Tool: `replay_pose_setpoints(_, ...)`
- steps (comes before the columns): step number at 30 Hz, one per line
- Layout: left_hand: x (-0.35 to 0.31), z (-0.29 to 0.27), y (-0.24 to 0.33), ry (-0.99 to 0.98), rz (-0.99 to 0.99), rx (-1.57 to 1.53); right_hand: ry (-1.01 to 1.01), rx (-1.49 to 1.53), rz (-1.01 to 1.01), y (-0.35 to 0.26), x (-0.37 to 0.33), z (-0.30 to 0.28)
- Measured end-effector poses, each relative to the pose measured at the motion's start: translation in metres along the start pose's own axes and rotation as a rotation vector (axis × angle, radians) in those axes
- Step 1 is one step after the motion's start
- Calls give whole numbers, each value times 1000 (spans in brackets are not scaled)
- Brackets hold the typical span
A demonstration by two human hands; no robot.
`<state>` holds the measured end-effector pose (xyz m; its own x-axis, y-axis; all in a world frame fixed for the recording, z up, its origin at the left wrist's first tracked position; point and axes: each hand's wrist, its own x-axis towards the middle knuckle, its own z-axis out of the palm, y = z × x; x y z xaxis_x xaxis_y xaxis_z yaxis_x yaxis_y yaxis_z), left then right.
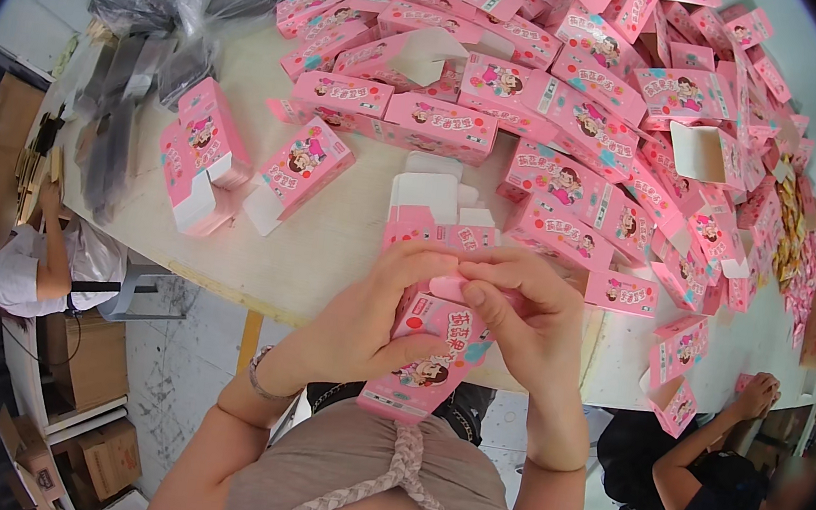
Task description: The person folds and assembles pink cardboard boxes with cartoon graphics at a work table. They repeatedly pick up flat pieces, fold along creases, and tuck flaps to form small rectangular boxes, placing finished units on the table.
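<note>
A pink printed carton [422, 378] was held in front of the wearer's torso, over the near edge of the table [360, 194]; whether it touched the tabletop could not be told. Its long axis ran outward from the body, its far end veering slightly to the right, and its broad printed face was turned up toward the camera. The closed-looking near end was directed at the torso, while the far end, where a pink flap [447, 287] was seen, was pointed toward the table. The carton was grasped by the left hand [372, 306], its thumb laid along the printed face and its fingers curled over the far end. The flap was pinched at by the thumb and bent fingers of the right hand [527, 314]. Just beyond the hands, a group of white carton flaps [425, 192] was seen. Farther left, a closed-sided carton [307, 168] was laid obliquely, its open flap directed toward the wearer. Across the far side, a large heap of pink cartons [556, 106] was piled with axes in many directions, and dark plastic wrapping [132, 72] was gathered at the far left.
</note>
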<state>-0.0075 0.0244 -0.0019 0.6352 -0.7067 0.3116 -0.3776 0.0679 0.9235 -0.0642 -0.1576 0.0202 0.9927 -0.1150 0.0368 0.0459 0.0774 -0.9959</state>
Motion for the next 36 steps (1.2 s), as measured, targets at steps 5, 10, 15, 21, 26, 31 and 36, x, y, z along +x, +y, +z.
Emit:
replay_pose_setpoints(5,-7,-4,-12,33,-33,-56,-133,-285,-178,3,-8,-4)
replay_pose_setpoints(10,-3,-9,-18,121,-101,-72,-314,-268,55,-2,-10,-22)
replay_pose_setpoints(15,22,-30,-26,709,4,-278,672,159,25,-32,39,-83)
replay_pose_setpoints(21,-15,-10,-64,298,-474,-51,112,-1048,123,70,-5,-12)
replay_pose_setpoints(26,-12,3,-63,312,-359,401,208,-784,338,63,4,-19)
replay_pose_setpoints(31,18,6,-35,470,-490,-763,-90,-806,-249,29,-15,-14)
replay_pose_setpoints(36,30,12,-28,288,-346,-536,-138,-506,-118,-4,-14,1)
